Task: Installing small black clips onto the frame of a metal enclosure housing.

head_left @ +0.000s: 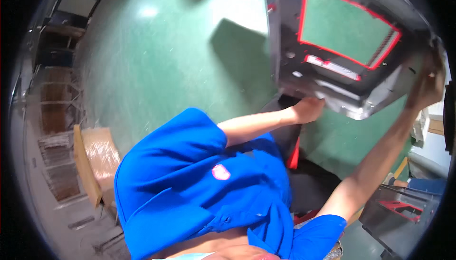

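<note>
We've got both hands on the large dark grey moulded panel with a red-edged trapezoid opening (342, 62); it sits ahead and to our right, above the glossy green floor (175, 70). Left hand (308, 110) is at the near edge, fingers curled narrow and apparently holding the rim, left of the shiny silver-grey corner (356, 112). Right hand (432, 86) is up along the right-hand edge; blurred, so we can't tell whether its fingers wrap the rim or just press on it.

Handling, our read: two well-separated edge holds suit a part this wide. We'd share load between hands and tilt slowly, since the right arm is stretched well out and looks like the weaker side. Fingers should stay off the red edging and the narrow pale strip bordered in red (337, 69); neither looks meant for lifting. Can't see what, if anything, props the far side, so we'd assume full weight.

Watch clearance low on the right: a second dark panel with red trim (384, 222) stands there, well apart from ours.
</note>
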Motion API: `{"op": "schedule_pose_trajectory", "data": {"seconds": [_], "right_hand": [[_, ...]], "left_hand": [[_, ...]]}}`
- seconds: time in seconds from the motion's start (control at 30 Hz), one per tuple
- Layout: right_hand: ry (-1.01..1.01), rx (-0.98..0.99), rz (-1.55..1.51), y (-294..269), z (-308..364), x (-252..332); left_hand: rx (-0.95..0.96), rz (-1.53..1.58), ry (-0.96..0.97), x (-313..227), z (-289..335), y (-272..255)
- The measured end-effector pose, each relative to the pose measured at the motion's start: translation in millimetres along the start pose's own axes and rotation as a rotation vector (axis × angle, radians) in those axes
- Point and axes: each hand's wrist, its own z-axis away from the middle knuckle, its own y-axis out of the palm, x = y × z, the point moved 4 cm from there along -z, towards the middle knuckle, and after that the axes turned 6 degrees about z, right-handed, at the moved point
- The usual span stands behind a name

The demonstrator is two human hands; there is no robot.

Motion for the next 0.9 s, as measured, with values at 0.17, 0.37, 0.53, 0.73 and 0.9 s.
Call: {"op": "schedule_pose_trajectory", "data": {"seconds": [0.17, 0.37, 0.53, 0.73, 0.9], "right_hand": [[0.092, -0.234, -0.02, -26.3, 54.5, 49.8], [0.511, 0.167, -0.429, -39.1, 177.5, 41.6], [0.509, 0.638, -0.363, -39.5, 280.7, 64.3], [0.745, 0.708, -0.543, -57.4, 328.0, 58.3], [0.668, 0.723, -0.468, -81.4, 347.6, 53.0]], "left_hand": [[-0.077, -0.109, -0.077, 1.4, -0.2, -9.3], [-0.167, 0.16, -0.238, 10.6, -13.1, -13.4], [-0.056, 1.258, -0.584, -45.6, 3.1, -8.3], [0.065, 1.727, -0.833, -72.7, 17.8, 15.4], [0.203, 1.676, -0.962, -83.6, 26.2, 50.5]]}}
